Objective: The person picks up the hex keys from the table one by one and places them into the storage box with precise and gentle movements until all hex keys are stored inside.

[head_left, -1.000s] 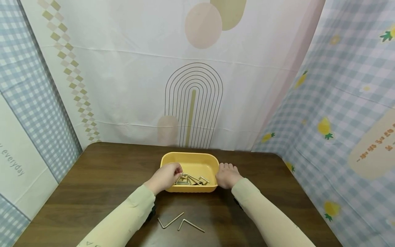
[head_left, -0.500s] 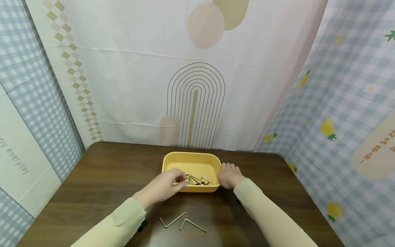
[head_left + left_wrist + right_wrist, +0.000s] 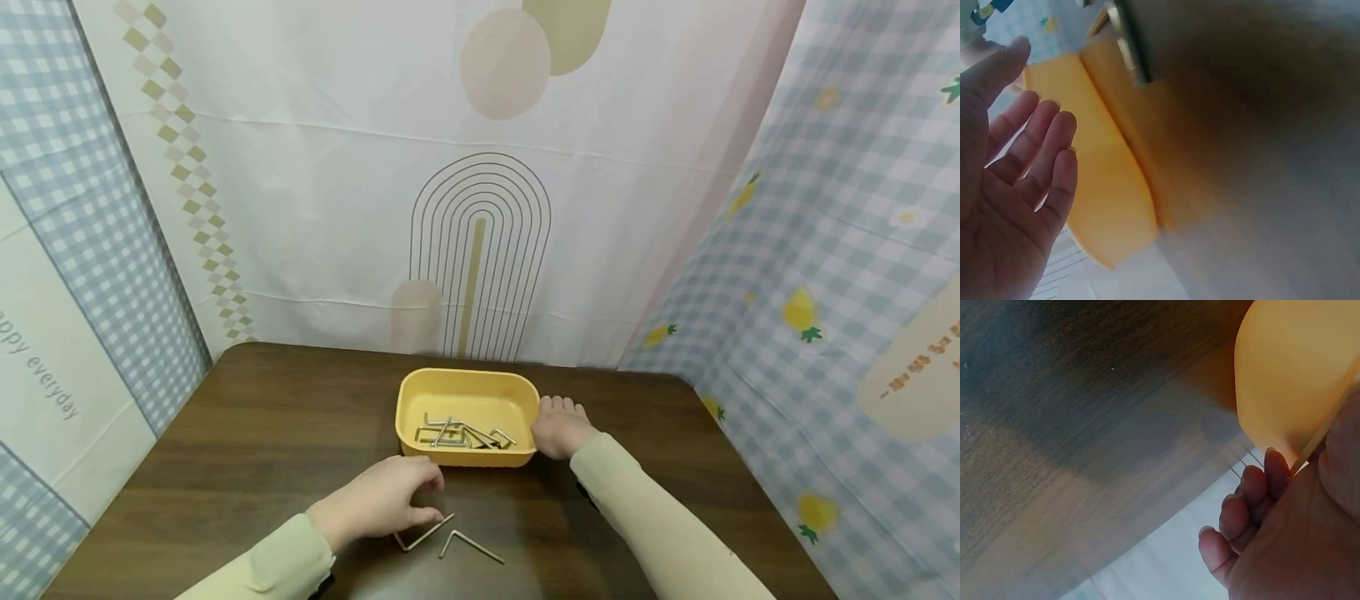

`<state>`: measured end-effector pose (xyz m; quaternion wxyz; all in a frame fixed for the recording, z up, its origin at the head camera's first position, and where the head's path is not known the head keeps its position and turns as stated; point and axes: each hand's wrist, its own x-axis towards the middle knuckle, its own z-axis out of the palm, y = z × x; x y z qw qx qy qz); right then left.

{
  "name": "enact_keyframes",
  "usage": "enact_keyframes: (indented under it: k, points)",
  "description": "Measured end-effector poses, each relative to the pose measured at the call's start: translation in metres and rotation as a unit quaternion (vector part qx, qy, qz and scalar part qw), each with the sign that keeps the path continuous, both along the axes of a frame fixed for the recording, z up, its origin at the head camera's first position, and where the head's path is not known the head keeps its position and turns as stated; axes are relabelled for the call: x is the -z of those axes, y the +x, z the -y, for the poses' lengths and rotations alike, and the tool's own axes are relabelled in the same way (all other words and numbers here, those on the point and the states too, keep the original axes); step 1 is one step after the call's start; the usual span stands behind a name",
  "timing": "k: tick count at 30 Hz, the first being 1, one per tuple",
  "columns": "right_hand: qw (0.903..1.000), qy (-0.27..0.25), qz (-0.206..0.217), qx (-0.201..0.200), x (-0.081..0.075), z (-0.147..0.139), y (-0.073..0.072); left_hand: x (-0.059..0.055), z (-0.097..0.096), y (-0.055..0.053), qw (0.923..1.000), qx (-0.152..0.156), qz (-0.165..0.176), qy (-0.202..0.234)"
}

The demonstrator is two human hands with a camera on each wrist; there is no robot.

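My left hand [image 3: 382,500] hovers over the table in front of the yellow bin, thumb and fingers parted, nothing between them. Below its thumb lies an L-shaped brassy hex key [image 3: 430,532], partly covered by the hand. A second hex key [image 3: 480,547] rests just to its right. Several more hex keys [image 3: 480,434] are heaped along the near side inside the yellow bin [image 3: 465,459]. At the bin's right end, my right hand [image 3: 561,427] grips the rim; the right wrist view shows the rim [image 3: 1319,439] running between thumb base and fingers.
The dark wooden table [image 3: 285,417] carries the bin near its back edge. Behind hangs a white patterned cloth [image 3: 322,208]. A blue checked cloth [image 3: 750,275] closes off the right, another checked cloth [image 3: 112,208] the left.
My left hand has come out of the bin, empty, and moved toward me over the hex keys on the table, its fingers spreading. The right hand has stayed at the bin's end.
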<state>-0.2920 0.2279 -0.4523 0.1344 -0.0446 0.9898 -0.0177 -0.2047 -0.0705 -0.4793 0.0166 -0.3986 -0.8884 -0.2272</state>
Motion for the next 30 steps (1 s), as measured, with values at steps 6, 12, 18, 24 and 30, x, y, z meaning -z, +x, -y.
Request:
enact_keyframes:
  k: [6,12,18,24,30]
  points:
    - [1.0,0.004,0.001,0.0,0.0,0.0,0.0,0.007,0.001,0.005,0.9998,0.006,-0.001,-0.019]
    - [1.0,0.003,-0.001,-0.002,-0.001,0.0,0.0,0.012,0.001,0.007,0.9994,0.01,0.011,-0.033]
    - [1.0,0.0,0.0,-0.001,-0.003,0.001,0.001,0.015,0.001,0.008,0.9988,0.014,0.019,-0.044]
    - [1.0,0.003,0.0,0.0,-0.003,0.002,0.001,0.016,0.001,0.007,0.9981,0.012,0.026,-0.054]
    - [1.0,0.001,-0.002,0.0,-0.002,0.001,0.001,0.015,0.003,0.006,0.9976,0.012,0.043,-0.053]
